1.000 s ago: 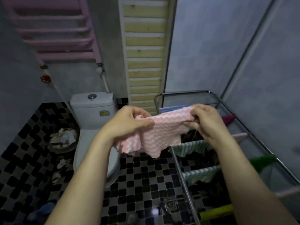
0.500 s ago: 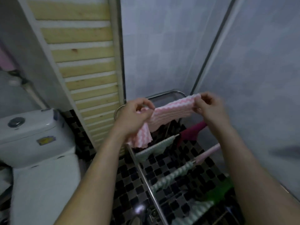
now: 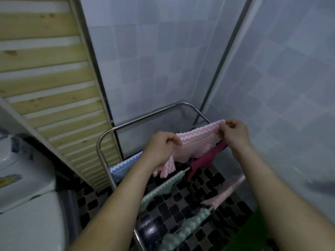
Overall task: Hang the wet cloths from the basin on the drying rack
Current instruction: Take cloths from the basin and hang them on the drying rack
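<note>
While it is stretched between both hands, the pink-and-white striped cloth (image 3: 195, 142) is held up over the far end of the drying rack (image 3: 145, 117), its top edge pulled nearly straight and its lower part left hanging toward six o'clock. The cloth's eight o'clock corner is bunched and gripped in the left hand (image 3: 159, 151), fingers curled tight round the fabric, and a wad of it is seen spilling out beneath the fist. Its two o'clock corner is pinched by the right hand (image 3: 235, 134), thumb and fingers closed on the edge. Whether a rail is touched by the cloth cannot be told; it is seen in front of the rack's curved far bar.

Just below the cloth, at five o'clock of it, a magenta cloth (image 3: 208, 158) is draped over a rail. At eight o'clock, beyond the left wrist, a blue-and-white cloth (image 3: 121, 167) is hung at the rack's left side. Nearer the camera, at six o'clock, a mint green cloth (image 3: 161, 187) is laid along a rail, and a pale pink cloth (image 3: 226, 192) is seen to its right, at four o'clock. Closer again, a second mint cloth (image 3: 194, 220) is hung, and a blurred bright green patch (image 3: 253, 225) is caught toward the frame's five o'clock corner.

Black-and-grey checkered floor tiles (image 3: 183, 198) are seen through the rack. A wooden slatted panel (image 3: 45, 87) is seen at ten o'clock of the frame, a white toilet (image 3: 27, 205) at eight o'clock, and pale tiled walls (image 3: 163, 60) from twelve to three o'clock.
</note>
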